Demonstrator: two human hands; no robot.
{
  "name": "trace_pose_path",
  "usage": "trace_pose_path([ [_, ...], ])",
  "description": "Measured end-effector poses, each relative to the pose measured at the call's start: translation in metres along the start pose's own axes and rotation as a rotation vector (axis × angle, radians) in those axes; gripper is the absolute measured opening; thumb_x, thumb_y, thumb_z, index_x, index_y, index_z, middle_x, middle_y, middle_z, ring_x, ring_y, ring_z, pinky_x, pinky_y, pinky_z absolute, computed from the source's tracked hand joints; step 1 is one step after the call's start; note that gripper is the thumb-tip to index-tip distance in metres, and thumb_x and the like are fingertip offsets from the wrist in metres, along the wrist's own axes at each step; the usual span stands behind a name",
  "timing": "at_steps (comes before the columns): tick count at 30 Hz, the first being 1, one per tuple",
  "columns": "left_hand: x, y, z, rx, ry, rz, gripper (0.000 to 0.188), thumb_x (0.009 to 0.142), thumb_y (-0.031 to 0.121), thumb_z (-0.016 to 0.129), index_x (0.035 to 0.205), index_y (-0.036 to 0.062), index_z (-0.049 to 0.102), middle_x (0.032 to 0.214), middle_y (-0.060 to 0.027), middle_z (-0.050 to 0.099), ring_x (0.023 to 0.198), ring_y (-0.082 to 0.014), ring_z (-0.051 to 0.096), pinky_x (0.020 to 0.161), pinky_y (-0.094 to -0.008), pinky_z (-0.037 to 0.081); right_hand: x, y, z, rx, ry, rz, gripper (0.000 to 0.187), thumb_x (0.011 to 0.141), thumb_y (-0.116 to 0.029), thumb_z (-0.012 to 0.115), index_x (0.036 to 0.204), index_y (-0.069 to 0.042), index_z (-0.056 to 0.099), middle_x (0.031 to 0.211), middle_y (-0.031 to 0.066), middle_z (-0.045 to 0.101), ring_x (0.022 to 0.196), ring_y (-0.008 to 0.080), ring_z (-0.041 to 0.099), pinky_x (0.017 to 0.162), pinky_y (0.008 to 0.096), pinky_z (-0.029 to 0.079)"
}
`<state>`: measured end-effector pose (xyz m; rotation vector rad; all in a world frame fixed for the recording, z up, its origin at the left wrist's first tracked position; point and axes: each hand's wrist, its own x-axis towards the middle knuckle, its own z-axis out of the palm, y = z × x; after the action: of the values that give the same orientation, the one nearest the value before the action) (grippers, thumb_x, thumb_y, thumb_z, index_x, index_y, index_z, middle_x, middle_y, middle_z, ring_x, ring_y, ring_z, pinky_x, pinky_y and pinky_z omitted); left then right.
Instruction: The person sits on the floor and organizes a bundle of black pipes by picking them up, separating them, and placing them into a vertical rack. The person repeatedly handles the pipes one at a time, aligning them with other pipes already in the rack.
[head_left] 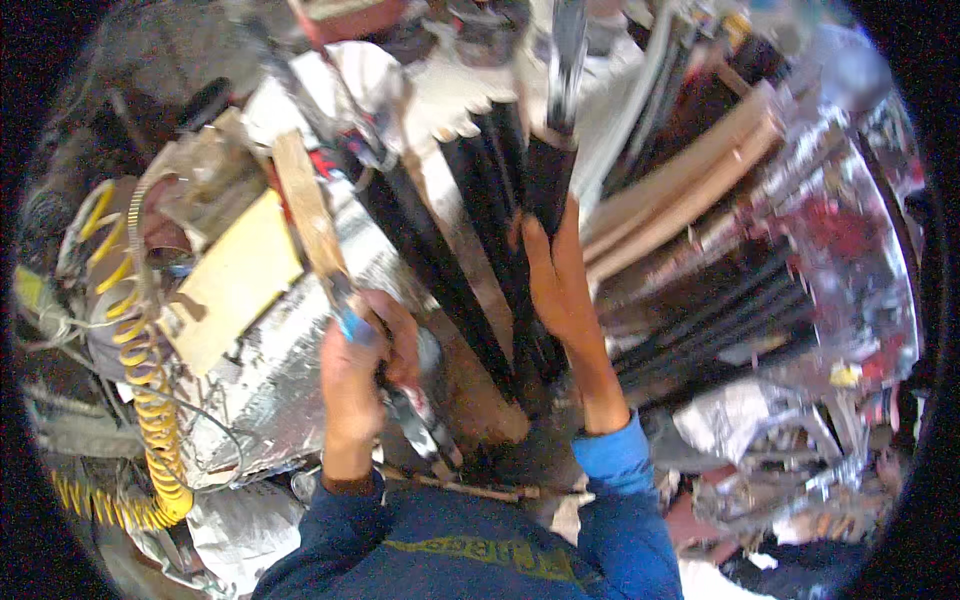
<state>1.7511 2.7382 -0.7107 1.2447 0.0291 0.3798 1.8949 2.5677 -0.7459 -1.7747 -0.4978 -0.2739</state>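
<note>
My left hand [360, 355] is closed, with the lower end of a light wooden strip [305, 200] running into it. Something blue [355, 325] shows at the fist; blur hides what it is. Below that hand, a metal tool [425, 430] lies partly hidden. Farther right, my right hand [553, 275] wraps round a long black piece [549, 185], whose far end is shiny and silvery. Several more black lengths [480, 190] stretch beside it on the left, and another long black bar [430, 260] slants down between my hands.
At left, a silvery covered surface [300, 370] carries a yellowish board [240, 280]. A coiled yellow hose [150, 400] hangs along its edge. Curved brown lengths [690, 180] and more black strips [715, 310] lie at right, near a red-stained sheet [845, 230] and scrap [800, 490].
</note>
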Motion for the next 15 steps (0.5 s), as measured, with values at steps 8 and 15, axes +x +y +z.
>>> trace_pose_path([
  [8, -0.003, -0.009, 0.007, -0.095, 0.001, -0.038, 0.048, 0.1, 0.046, 0.048, 0.119, 0.0018, 0.049, 0.064, -0.0018, 0.047, 0.054, -0.0117, 0.048, 0.05, -0.0262, 0.04, -0.005, 0.026, 0.058, -0.028, -0.167, -0.104, 0.052, 0.104, -0.023, 0.04, 0.147, 0.002, 0.028, 0.136, 0.0244, 0.044, 0.125, 0.0339, 0.045, 0.11, 0.039, 0.03],
  [15, 0.005, -0.015, 0.011, -0.147, -0.071, -0.014, 0.041, 0.102, 0.04, 0.046, 0.117, 0.0022, 0.053, 0.075, -0.0001, 0.051, 0.065, -0.0083, 0.045, 0.059, -0.0248, 0.038, 0.001, 0.021, 0.084, -0.054, -0.139, -0.093, 0.056, 0.103, -0.033, 0.039, 0.146, 0.002, 0.03, 0.139, 0.0275, 0.042, 0.129, 0.0403, 0.042, 0.11, 0.0433, 0.03],
])
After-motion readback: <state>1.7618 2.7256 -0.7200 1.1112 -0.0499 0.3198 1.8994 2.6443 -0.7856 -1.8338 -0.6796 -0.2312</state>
